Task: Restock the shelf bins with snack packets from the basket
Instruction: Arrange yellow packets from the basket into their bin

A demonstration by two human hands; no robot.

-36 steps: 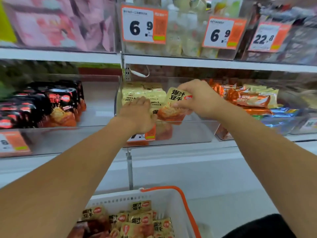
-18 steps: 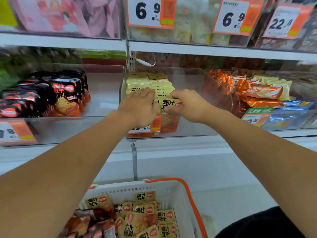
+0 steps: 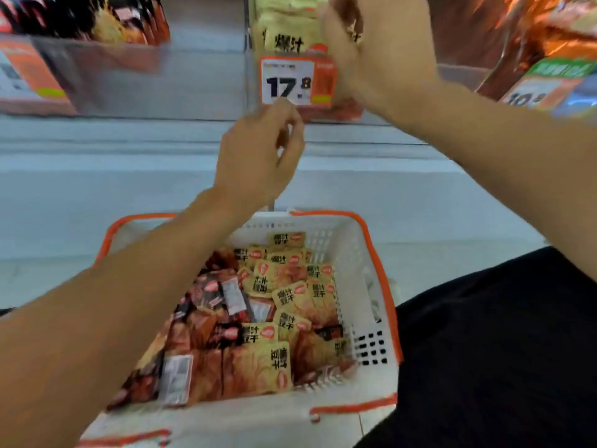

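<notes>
Snack packets (image 3: 277,305), yellow and dark red, lie heaped in the white basket (image 3: 378,321) at lower centre of frame. The heap fills the left and middle; a strip of bare perforated wall shows along the right side. Orange rim runs round the top edge, with the near corner at lower right beside a black-clothed leg (image 3: 504,350).

Above, at top centre, the clear middle bin (image 3: 252,76) holds upright yellow packets (image 3: 286,33) packed behind its front wall. A price tag (image 3: 295,81) reading 17.8 is fixed to that front wall. Left bin (image 3: 97,59), upper left, carries dark packets; its tag is blurred. Upper right, orange packets (image 3: 529,30) and another tag, partly cut by the frame edge.

Right hand (image 3: 371,50) is up at the middle bin's front edge, covering the right part of the yellow row; motion blur, so I cannot tell whether the fingers grip a packet or hold nothing.

Left hand (image 3: 258,156) hangs in open air between bin front and basket, just below the price tag, fingers loosely curled, nothing in them. Its forearm crosses over the basket's left rim.

Pale shelf ledge (image 3: 97,150) and lower panel span the frame between bins and basket, unobstructed apart from the two arms.
</notes>
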